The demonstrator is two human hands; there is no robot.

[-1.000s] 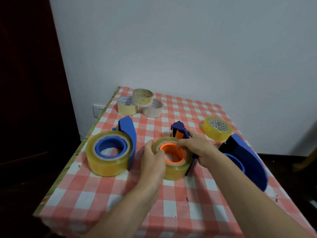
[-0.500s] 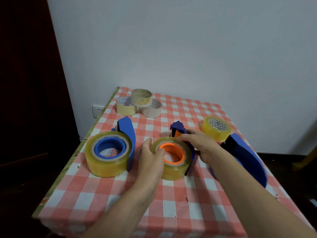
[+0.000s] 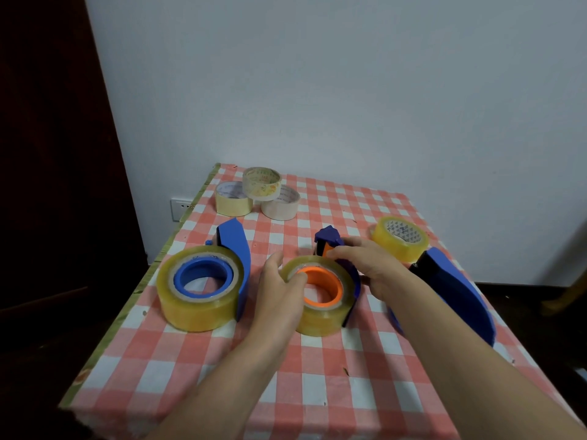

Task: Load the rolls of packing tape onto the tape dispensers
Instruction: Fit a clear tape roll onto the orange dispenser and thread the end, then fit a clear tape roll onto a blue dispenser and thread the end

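Observation:
A yellowish tape roll sits on the orange hub of a dark blue dispenser at the table's middle. My left hand grips this roll at its left side, thumb on the hub's inner rim. My right hand holds the dispenser's top near its cutter head. To the left, a large roll is mounted on a blue dispenser. A third blue dispenser lies at the right, partly behind my right forearm. A loose yellow roll lies behind it.
Three pale tape rolls are stacked at the back left of the red-checked tablecloth. A white wall rises behind the table. A wall socket shows at the left, beside a dark door.
My hands have shifted only slightly on the middle roll and dispenser; the left thumb now hooks over the orange hub's edge. Nothing else has moved.

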